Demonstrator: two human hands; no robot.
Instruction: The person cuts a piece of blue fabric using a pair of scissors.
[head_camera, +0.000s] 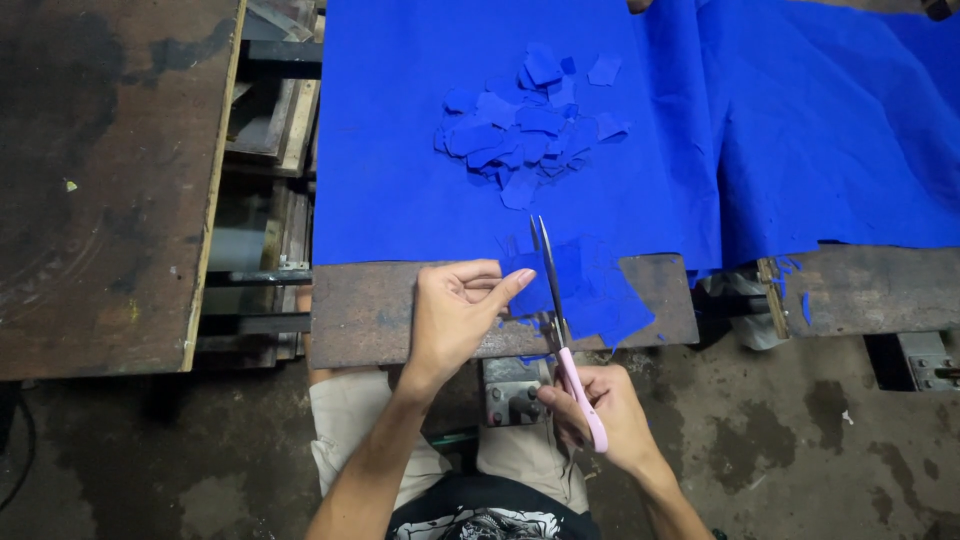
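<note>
From the head camera I looked straight down at a seated person working at a worn, rust-brown metal bench (400, 320) draped with a wide sheet of bright blue fabric (800, 150). The right hand (600, 410) gripped a pair of scissors with pale pink plastic handles and slim steel blades (553, 290), its fingers closed through the handle loops below the bench edge. The blades pointed away from the person, almost together, their tips lying over the near hem of the fabric. The left hand (455, 310) rested on the bench just left of the blades, fingers extended and pressed together, the fingertips pinching the edge of a small blue fabric piece (590, 290) that lay on the bench's front lip beside the scissors. I could not tell whether the blades were biting into that piece or lying on it. Farther up the sheet, well apart from both hands, sat a loose heap of small blue fabric offcuts (530, 125). To the left stood a dark, stained wooden tabletop (100, 180), separated from the bench by a gap showing metal framework. A stained concrete floor (800, 440) stretched beneath, and the person's beige trousers (350, 420) showed below the bench.
</note>
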